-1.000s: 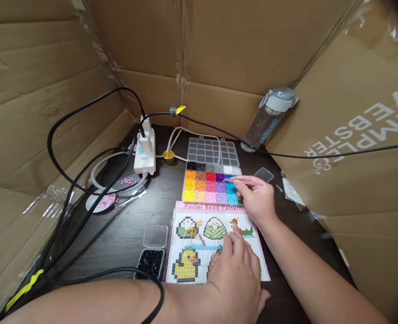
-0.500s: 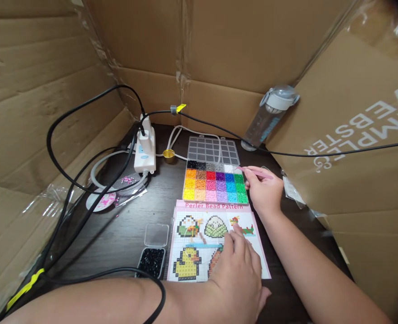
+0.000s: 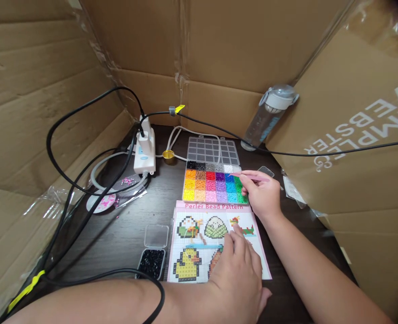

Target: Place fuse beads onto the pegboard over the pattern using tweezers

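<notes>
My right hand [image 3: 262, 191] pinches pink tweezers [image 3: 253, 177], whose tip is over the blue and purple compartments of a bead box [image 3: 184, 189]. That box is sorted by colour, its clear lid [image 3: 213, 150] folded back behind it. My left hand [image 3: 237, 267] lies with fingers stretched over the lower right of a Perler bead pattern sheet [image 3: 204, 234]. Printed on the sheet are a yellow duck [image 3: 187, 264] and other figures; the hand hides part of them. Whether the tweezers hold a bead is too small to tell.
Left of the sheet stands a small open box of black beads [image 3: 151, 263]. A white power strip [image 3: 145, 155], a gold cup [image 3: 168, 156] and a water bottle [image 3: 268, 118] are farther back. A black cable [image 3: 293, 154] crosses above the table. Cardboard walls [image 3: 226, 49] surround it.
My right hand has moved the tweezers slightly left and toward me, from the white compartment to the blue ones. My left hand has stayed on the sheet.
</notes>
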Demonstrator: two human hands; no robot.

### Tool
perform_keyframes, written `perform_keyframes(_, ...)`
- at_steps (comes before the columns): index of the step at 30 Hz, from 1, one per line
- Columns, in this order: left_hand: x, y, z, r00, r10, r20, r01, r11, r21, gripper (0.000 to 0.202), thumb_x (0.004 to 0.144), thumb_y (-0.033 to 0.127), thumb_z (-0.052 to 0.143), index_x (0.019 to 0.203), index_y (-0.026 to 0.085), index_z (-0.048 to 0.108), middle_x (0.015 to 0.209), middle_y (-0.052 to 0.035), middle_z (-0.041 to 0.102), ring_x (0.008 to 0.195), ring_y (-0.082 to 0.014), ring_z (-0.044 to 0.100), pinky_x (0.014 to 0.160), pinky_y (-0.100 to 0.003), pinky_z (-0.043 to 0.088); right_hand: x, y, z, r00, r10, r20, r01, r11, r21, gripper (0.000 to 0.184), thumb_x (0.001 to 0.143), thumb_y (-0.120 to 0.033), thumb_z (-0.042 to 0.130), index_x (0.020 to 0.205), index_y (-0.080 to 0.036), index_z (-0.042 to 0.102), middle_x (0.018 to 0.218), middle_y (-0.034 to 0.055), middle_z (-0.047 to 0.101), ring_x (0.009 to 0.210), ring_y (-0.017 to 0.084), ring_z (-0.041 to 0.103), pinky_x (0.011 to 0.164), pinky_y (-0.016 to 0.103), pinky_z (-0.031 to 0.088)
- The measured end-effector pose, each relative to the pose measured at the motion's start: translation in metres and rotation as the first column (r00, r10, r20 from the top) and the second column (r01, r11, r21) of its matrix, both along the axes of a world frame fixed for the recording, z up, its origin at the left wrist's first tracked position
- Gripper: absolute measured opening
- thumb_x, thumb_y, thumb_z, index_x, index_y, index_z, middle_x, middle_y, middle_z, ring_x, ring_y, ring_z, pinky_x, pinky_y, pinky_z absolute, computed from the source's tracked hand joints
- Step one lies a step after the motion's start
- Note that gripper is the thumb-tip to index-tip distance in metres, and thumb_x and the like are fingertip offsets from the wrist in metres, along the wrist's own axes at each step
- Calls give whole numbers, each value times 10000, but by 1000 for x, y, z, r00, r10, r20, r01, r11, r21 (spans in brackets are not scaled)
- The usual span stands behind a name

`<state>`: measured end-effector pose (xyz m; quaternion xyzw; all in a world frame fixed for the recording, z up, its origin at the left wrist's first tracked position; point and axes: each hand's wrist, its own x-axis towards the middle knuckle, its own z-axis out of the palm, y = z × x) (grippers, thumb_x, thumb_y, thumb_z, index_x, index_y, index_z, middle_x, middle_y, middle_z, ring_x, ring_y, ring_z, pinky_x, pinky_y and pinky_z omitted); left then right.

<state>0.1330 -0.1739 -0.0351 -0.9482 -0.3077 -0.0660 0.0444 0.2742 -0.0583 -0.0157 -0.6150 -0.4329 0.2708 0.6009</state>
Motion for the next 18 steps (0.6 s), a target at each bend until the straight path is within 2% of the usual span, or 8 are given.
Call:
perform_keyframes(6,0,1,-2,1000,-3,28,3,1000,22,735,801,655,521,1199,56,671,1284,-284,589,1193,-458,498,968,-539,261,-18,8,15,999,32,44,-33,999,15,158,759,-294,725,830,-158,764,706,59,742,466,108,546,442,247,450)
perform_keyframes(9,-1,1,-4,1000,-14,28,13,999,36,733,801,661,517,1195,65,675,1270,-275,602,1183,-451,504,956,-537,271,-32,22,24,980,163,111,-167,985,31,120,782,-273,703,830,-184,767,828,67,772,683,158,686,632,288,548)
perform_keyframes(11,-1,1,-6,999,-15,30,13,999,38,734,805,656,517,1201,57,671,1274,-282,596,1177,-449,506,949,-536,275,-42,36,27,955,255,151,-262,965,28,109,791,-257,688,830,-186,760,883,73,776,820,189,717,762,328,561)
perform_keyframes(13,0,1,-8,999,-17,37,16,999,36,740,807,651,520,1201,43,668,1275,-296,589,1172,-456,506,942,-538,276,-53,48,26,944,284,168,-290,957,13,97,786,-245,686,819,-178,749,866,77,776,813,195,721,780,345,559)
perform_keyframes(15,0,2,-8,999,-30,39,29,999,22,738,804,651,524,1195,44,672,1268,-293,594,1181,-467,497,938,-540,279,-63,56,24,953,264,151,-266,964,-5,81,776,-234,691,788,-168,737,836,81,774,778,194,720,752,340,560)
perform_keyframes(18,0,3,-5,999,-39,24,40,998,-39,710,817,636,517,1216,68,667,1266,-247,612,1199,-466,480,946,-547,291,-78,49,26,961,234,150,-232,972,-27,82,789,-216,677,794,-163,739,848,84,775,791,190,721,734,323,565)
